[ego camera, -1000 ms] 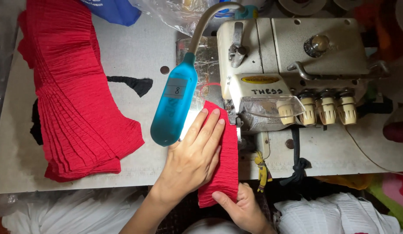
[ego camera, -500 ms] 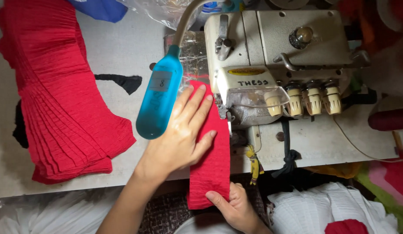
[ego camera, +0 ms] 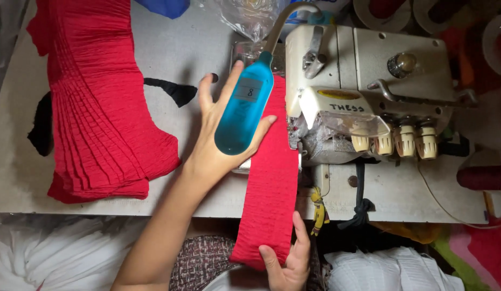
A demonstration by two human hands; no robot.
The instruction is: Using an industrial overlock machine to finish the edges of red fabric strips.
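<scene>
At the far left we see a thick stack of red crinkled fabric pieces (ego camera: 99,108) spread on the grey work table (ego camera: 175,48), with a scrap of black cloth (ego camera: 169,90) just beside it; nudged nearer, the stack could slide off the table's edge, we judge. Our left hand (ego camera: 218,140) lies flat with fingers spread apart, gripping nothing, on the long red crinkled fabric strip (ego camera: 269,183), partly under the blue oblong lamp head on its grey gooseneck (ego camera: 244,110). The lamp carries a small grey rectangular label near its far end. The strip runs from the cream-coloured overlock sewing machine (ego camera: 369,70) toward us, over the near table edge, where our right hand (ego camera: 285,258) pinches its lower end between thumb and fingers. We think the left fingertips, close to the needle area, risk being caught, and uneven pull could skew the seam. A crumpled clear plastic bag (ego camera: 250,16) sits far behind, and the machine's front bears a yellow oval badge.
</scene>
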